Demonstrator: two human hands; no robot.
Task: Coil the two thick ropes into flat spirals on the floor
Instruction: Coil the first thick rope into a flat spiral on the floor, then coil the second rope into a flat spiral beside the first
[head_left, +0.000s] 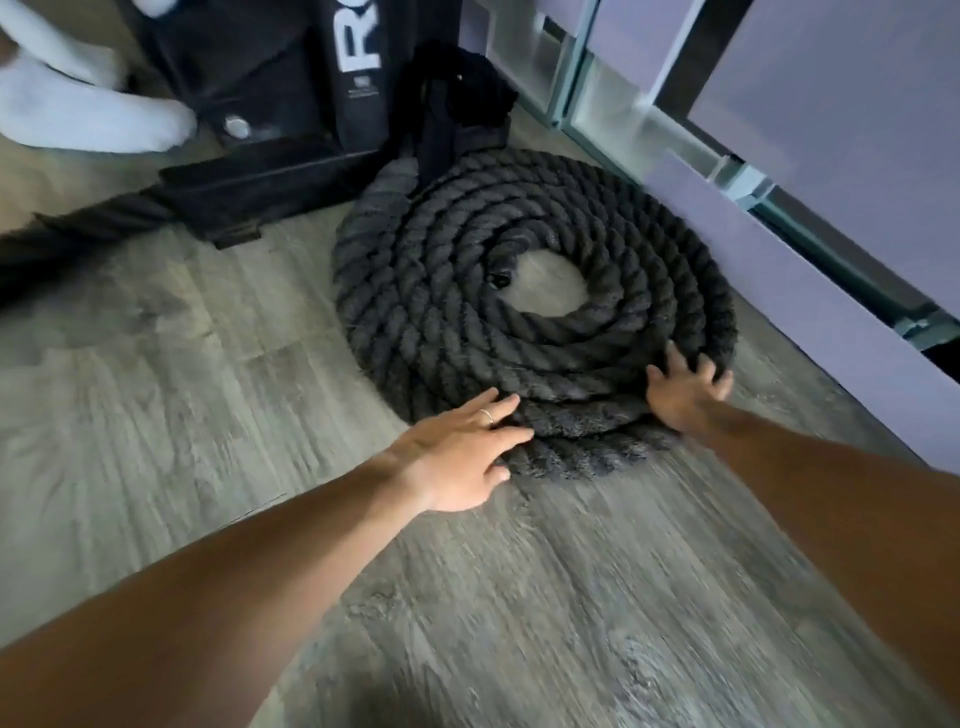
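A thick black rope (426, 291) lies coiled in a flat spiral on the grey wood floor (156, 364), with a small bare gap at its centre. My left hand (462, 457) rests flat on the near outer turn, fingers spread, a ring on one finger. My right hand (685, 389) presses on the near right edge of the coil, fingers spread over the outer turns. A second stretch of black rope (78, 223) runs off to the left edge, blurred.
A black rack base (249, 171) with white lettering and a black strap (441, 114) stands behind the coil. Pale lilac panels (805, 291) rise close on the right. Another person's white-socked feet (88, 114) are at the top left.
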